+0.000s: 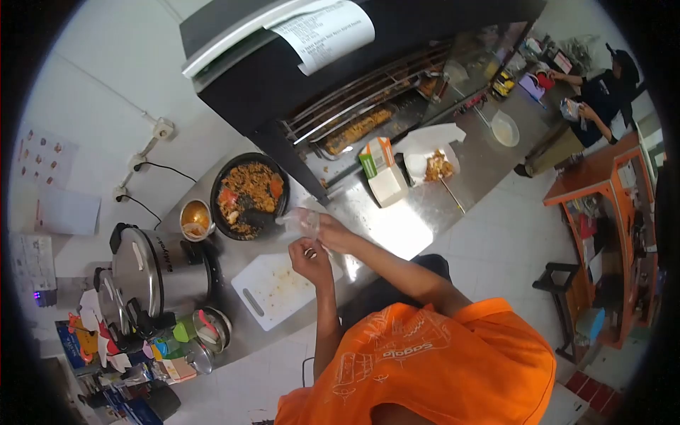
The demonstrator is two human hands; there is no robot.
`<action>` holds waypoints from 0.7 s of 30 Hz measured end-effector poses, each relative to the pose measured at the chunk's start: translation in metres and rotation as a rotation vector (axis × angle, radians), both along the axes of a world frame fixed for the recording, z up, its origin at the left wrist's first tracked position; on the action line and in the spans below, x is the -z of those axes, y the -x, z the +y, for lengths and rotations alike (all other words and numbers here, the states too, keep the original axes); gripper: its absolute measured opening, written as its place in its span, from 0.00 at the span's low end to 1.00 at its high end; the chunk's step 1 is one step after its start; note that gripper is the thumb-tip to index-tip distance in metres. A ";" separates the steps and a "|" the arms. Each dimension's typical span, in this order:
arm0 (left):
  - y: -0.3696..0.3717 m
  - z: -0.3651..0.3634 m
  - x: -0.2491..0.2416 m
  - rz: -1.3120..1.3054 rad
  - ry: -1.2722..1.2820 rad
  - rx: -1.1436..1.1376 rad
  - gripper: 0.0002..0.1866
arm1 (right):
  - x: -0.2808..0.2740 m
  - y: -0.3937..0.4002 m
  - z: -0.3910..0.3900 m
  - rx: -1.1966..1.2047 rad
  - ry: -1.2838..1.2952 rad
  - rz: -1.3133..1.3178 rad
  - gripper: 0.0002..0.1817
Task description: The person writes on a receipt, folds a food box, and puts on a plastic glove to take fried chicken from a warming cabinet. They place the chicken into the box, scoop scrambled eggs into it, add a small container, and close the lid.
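Both hands are close together above the upper edge of a white cutting board [273,289] dotted with crumbs. Clear plastic, which looks like a thin glove [303,222], covers the front of my right hand [331,232] and blurs its fingers. My left hand [310,261] is just below, its curled fingers pinching the plastic's edge. Left of the hands, a round black dish [278,173] holds crumbly orange-brown food with red pieces. Beside that dish is a metal pot [194,218] with orange contents.
A dark display case [262,95] holds a food tray. Open takeaway boxes [387,185] [453,134] sit on the steel counter [425,219]. A large metal cooker [180,269] and cluttered utensils are at left. Another person [602,95] stands at the far right near an orange shelf [615,188].
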State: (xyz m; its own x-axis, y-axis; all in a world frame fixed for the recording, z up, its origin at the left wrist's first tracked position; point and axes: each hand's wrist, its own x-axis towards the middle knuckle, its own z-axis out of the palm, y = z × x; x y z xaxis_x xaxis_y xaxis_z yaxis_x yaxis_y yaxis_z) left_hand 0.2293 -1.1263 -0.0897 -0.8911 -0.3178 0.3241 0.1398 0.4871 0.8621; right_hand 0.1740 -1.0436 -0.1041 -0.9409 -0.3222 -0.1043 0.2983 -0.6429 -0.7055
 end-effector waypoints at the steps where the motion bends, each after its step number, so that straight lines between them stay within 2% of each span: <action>1: 0.002 0.002 -0.001 0.046 -0.045 -0.039 0.08 | 0.002 0.000 -0.004 -0.028 0.039 -0.033 0.17; 3: 0.003 0.004 0.001 0.101 -0.095 -0.083 0.06 | 0.003 0.006 -0.004 -0.061 0.072 -0.057 0.18; 5: 0.001 0.005 0.008 0.084 -0.106 -0.038 0.05 | 0.006 0.010 0.006 -0.143 0.093 -0.082 0.23; 7: -0.001 0.010 0.011 0.073 -0.165 0.005 0.05 | 0.019 0.019 0.018 -0.201 0.039 -0.038 0.24; 9: -0.003 0.017 0.009 0.051 -0.221 0.052 0.04 | -0.003 0.018 0.033 -0.274 -0.137 -0.103 0.27; 10: -0.004 0.021 0.004 0.046 -0.230 0.119 0.04 | -0.021 0.011 0.044 -0.366 0.116 -0.159 0.30; 11: -0.005 0.023 0.002 0.041 -0.239 0.187 0.04 | -0.006 0.015 0.047 -0.364 0.116 -0.159 0.30; 13: -0.006 0.025 0.009 0.048 -0.219 0.218 0.04 | 0.041 0.025 0.052 -0.252 -0.251 0.062 0.32; 14: -0.006 0.028 0.009 0.006 -0.267 0.231 0.04 | 0.006 0.016 0.054 -0.108 -0.102 0.022 0.30; 15: -0.005 0.031 0.008 -0.037 -0.313 0.243 0.04 | -0.017 0.015 0.059 -0.107 -0.100 0.020 0.30; 17: -0.001 0.039 0.001 -0.062 -0.343 0.274 0.04 | -0.038 0.016 0.069 -0.038 -0.424 -0.268 0.28; 18: 0.001 0.042 -0.002 -0.083 -0.377 0.306 0.04 | -0.023 0.016 0.075 -0.042 -0.517 -0.152 0.29; 19: 0.004 0.045 -0.002 -0.083 -0.375 0.309 0.04 | -0.018 0.013 0.081 -0.039 -0.515 -0.152 0.29; 21: 0.005 0.048 -0.001 -0.131 -0.315 0.391 0.04 | -0.046 0.001 0.088 0.095 -0.278 -0.235 0.29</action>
State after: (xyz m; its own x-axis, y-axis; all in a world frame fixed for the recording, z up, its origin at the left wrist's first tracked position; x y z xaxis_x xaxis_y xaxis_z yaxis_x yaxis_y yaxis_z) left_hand 0.2246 -1.0781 -0.0883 -0.9893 -0.0174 0.1446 0.1410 0.1343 0.9809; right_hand 0.1729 -0.9560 -0.0578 -0.9055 -0.1634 -0.3917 0.4206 -0.4694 -0.7764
